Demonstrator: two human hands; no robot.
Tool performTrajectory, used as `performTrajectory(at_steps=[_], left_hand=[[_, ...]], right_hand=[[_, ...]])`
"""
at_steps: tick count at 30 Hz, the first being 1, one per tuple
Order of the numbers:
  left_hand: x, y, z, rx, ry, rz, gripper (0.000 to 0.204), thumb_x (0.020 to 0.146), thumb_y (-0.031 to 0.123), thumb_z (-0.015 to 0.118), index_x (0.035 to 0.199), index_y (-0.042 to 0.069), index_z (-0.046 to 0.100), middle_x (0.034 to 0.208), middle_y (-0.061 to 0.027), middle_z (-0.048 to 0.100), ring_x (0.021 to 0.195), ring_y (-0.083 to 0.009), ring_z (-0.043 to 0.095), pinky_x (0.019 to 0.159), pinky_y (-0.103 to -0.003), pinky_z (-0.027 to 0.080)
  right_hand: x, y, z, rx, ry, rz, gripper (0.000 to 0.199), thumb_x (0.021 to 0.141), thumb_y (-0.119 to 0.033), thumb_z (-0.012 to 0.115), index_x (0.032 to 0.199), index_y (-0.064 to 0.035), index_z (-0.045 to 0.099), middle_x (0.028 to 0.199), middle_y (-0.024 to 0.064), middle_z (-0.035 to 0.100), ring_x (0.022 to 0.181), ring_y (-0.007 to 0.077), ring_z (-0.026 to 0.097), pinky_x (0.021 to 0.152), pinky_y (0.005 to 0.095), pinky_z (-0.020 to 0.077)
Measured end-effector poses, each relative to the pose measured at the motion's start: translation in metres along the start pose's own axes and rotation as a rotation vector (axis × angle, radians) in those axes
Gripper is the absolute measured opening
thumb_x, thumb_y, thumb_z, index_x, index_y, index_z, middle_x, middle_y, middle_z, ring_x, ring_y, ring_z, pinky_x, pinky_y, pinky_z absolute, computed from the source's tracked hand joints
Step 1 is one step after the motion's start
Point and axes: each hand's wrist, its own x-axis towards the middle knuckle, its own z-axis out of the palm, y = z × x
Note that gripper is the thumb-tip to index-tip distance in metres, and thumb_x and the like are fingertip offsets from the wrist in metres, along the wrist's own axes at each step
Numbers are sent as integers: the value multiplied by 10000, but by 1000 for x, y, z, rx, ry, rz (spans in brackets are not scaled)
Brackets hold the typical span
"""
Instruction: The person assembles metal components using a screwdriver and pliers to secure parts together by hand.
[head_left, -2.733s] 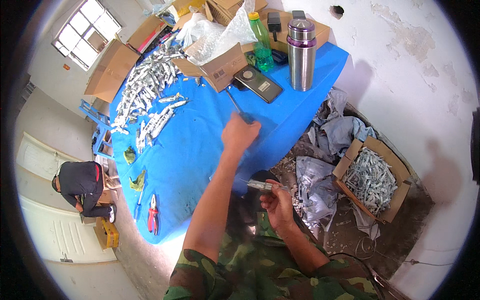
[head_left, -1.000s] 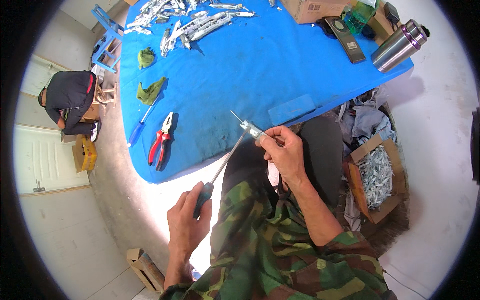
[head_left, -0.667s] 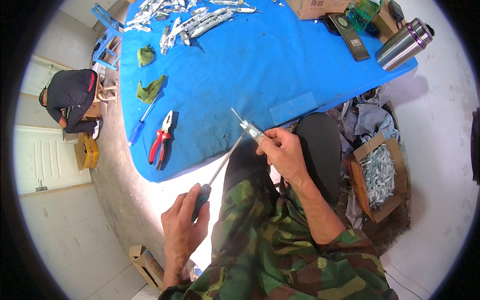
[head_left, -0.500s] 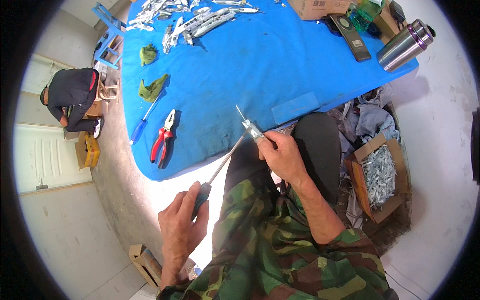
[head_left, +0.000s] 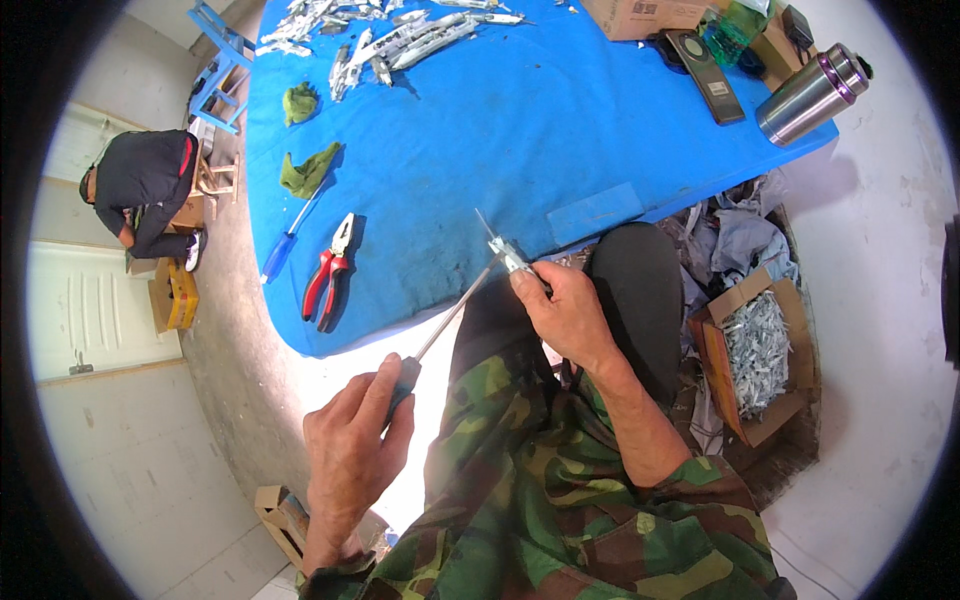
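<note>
My left hand [head_left: 352, 440] is closed round the dark handle of a screwdriver [head_left: 455, 318]. The shaft slants up and right, and its tip meets a small silvery metal part [head_left: 508, 252] with a thin rod sticking out of its far end. Gripped in my right hand [head_left: 568, 312], that part is held over the near edge of the blue-covered table. To the left on the cloth lie red-and-black pliers [head_left: 328, 275], jaws pointing away, and a second screwdriver [head_left: 282, 250] with a blue handle. Its far end reaches a crumpled green cloth [head_left: 310, 172].
Several metal parts [head_left: 410, 42] are piled at the table's far side. A steel flask [head_left: 815, 95] stands at the right corner beside a dark flat device [head_left: 705, 78]. On the right below, a cardboard box [head_left: 755, 360] holds metal pieces. A person [head_left: 145, 190] sits bent over at the left.
My left hand has shifted slightly left and down with the screwdriver. The metal part in my right hand has barely moved, and the screwdriver tip still meets it.
</note>
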Motion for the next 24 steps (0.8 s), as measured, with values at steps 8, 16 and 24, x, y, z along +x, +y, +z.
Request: performTrajectory(at_steps=[8,16,24], left_hand=[[8,1,-10,147,-12,138,445,831,54,768,1257,50,640,930,-88,717,745,-245,721,588,-350,567],[42,-7,-34,-67,-190,12,387,821,12,746,1203,-2,686,936,-185,742,741,-316,748,652,-363,589],[30,-56,4,-277,-87,-23,385,812,60,797,1190,32,723,933,-136,758,759,-259,746,685,-353,588]], right_hand=[[2,-3,-3,-148,-36,-26,358,1002,-308,612,855,18,621,751,257,630,751,483,625,645,518,469],[4,-3,-7,-141,-79,-5,365,1011,-291,605,852,37,621,727,250,622,679,434,610,637,483,467],[7,11,-9,179,-194,61,366,1034,-288,579,885,37,659,683,103,606,636,187,558,625,386,462]])
